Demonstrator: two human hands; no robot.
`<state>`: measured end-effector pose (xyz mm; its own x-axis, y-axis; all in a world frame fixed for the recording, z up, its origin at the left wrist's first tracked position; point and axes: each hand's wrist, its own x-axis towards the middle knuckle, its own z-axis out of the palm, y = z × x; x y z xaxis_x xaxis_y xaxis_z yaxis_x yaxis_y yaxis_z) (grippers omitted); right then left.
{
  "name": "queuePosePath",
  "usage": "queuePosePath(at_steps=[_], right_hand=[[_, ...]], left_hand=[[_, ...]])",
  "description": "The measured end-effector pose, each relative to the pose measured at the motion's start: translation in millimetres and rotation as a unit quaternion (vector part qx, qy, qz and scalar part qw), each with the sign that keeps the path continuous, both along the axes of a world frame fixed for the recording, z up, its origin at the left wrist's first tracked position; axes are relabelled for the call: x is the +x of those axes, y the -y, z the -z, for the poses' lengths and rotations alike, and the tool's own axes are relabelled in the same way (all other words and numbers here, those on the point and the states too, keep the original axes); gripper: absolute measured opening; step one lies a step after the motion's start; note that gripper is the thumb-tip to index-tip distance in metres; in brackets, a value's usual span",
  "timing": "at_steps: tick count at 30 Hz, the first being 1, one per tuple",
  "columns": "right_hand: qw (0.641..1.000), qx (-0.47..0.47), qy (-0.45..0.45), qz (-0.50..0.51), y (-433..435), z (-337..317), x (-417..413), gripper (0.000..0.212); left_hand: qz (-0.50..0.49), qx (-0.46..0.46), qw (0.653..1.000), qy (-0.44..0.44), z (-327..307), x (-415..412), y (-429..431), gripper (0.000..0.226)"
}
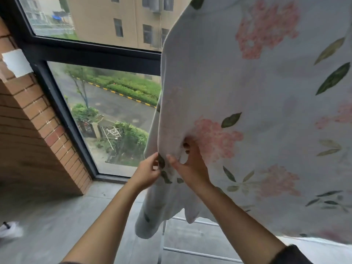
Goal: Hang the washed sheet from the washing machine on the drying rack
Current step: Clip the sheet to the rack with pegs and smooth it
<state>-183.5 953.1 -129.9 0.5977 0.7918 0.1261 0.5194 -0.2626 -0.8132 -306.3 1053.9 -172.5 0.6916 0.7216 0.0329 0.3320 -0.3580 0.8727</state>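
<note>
Forearms raised, left grip and right grip close together, fingers pinching

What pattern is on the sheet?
Pink flowers and green leaves on white sheet, head view.

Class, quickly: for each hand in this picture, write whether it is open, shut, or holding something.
Left hand: pinches the edge of the floral sheet.
Right hand: grips a bunched fold of the same sheet.

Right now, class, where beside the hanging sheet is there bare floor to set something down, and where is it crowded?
Free: the grey floor between the brick wall, the window and the sheet, short of a white object far left. Crowded: under the sheet, where the rack rails stand and the left grip and right grip pinch its edge.
</note>
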Motion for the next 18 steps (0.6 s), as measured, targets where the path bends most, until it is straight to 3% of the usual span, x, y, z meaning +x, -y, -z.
queuePosePath(at_steps=[1,3,5,8,11,12,14,16,18], right_hand=[[0.999,-0.008,-0.003,0.041,-9,-1,-12,0.075],[0.995,-0.012,-0.004,0.096,-20,-4,-22,0.062],[0.993,-0.027,0.01,0.118,-25,-9,-24,0.04],[0.988,-0.076,0.047,0.123,-16,-16,-23,0.032],[0.985,-0.099,0.061,0.129,-8,-19,-23,0.033],[0.984,-0.105,0.061,0.132,-7,-20,-23,0.033],[0.98,-0.123,0.071,0.137,-8,-22,-22,0.033],[0.975,-0.154,0.084,0.136,-10,-26,-24,0.032],[0.968,-0.198,0.091,0.125,-14,-30,-29,0.037]], left_hand=[[0.055,-0.028,0.998,-0.018,-1,-9,-5,0.044],[0.093,-0.053,0.994,-0.024,1,-18,-18,0.055],[0.008,-0.028,1.0,-0.001,0,-19,-36,0.048],[-0.139,-0.006,0.99,-0.011,-3,-7,-68,0.04],[-0.148,-0.17,0.973,-0.039,-5,13,-84,0.071],[-0.147,-0.238,0.96,-0.034,-3,17,-84,0.069],[-0.102,-0.332,0.937,-0.028,4,17,-87,0.037],[-0.081,-0.315,0.946,0.003,18,8,-98,0.013],[-0.131,-0.267,0.953,0.064,20,-4,-122,0.01]])
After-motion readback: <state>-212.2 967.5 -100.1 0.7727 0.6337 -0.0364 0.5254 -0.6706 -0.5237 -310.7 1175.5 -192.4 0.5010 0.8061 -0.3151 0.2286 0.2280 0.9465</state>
